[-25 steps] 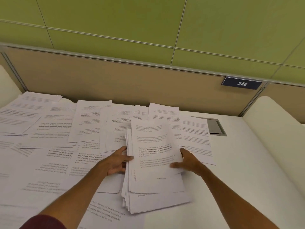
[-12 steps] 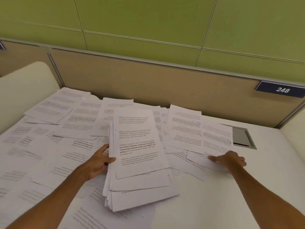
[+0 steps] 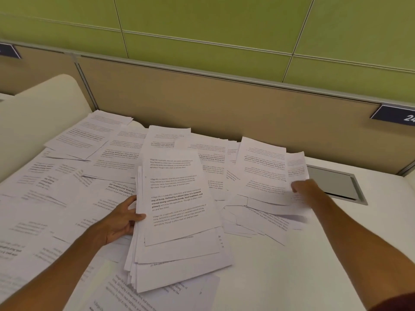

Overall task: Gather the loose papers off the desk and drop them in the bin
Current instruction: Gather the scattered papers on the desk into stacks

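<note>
While printed white sheets lie fanned across most of the smooth white desk (image 3: 292,265), a thick, uneven stack of papers (image 3: 177,221) sits near its middle, edges staggered and corners jutting out at the near end. The left hand (image 3: 122,219) holds this stack by its left edge, thumb lying over the top sheet and fingers tucked under, so the grip is narrow and closed on paper. Off to the right, the right hand (image 3: 306,191) rests on a loose cluster of overlapping sheets (image 3: 262,176), fingers curled down onto them; motion blur hides whether any sheet is pinched. Beside that hand a flat grey rectangular hatch (image 3: 334,182) is set flush into the desk. Behind runs a tan fabric partition (image 3: 224,104) under glossy green wall panels (image 3: 202,25)
</note>
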Demonstrator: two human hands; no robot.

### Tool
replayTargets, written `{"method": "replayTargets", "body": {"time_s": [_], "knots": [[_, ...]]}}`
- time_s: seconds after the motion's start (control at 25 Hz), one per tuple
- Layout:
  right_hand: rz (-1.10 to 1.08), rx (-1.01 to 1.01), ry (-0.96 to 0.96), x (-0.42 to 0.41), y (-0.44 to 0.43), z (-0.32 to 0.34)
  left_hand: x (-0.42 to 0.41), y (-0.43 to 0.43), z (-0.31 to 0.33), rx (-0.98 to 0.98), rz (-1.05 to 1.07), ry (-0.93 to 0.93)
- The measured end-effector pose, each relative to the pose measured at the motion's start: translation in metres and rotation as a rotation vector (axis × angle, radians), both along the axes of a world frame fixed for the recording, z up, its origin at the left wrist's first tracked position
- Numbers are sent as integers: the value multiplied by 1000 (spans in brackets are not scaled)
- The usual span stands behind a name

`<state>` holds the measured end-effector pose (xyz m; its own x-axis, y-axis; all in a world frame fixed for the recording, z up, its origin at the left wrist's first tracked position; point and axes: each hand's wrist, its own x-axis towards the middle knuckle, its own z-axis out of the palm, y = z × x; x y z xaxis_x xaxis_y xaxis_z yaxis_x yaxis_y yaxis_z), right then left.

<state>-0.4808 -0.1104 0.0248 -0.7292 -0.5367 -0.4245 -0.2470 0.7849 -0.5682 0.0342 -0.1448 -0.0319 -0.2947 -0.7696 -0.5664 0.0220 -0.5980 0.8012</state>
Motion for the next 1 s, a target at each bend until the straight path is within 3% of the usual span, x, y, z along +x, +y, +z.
{"method": "replayTargets", "body": {"time_s": [0.08,0.24,0.52,0.72,1.0], "knots": [[-29,-22,52,4,-7,-6,-2,2,0,0,4,-13],[69,161,252,21,-7,-23,-4,3,0,4,10,-24],[-51,84,46,44,-10,-20,-5,4,3,-6,1,-41],[-136,-85,-401,48,2,-14,-7,6,5,-10,-2,-59],[-122,-232,-369,61,-7,-12,-9,6,5,-21,5,-87]]}}
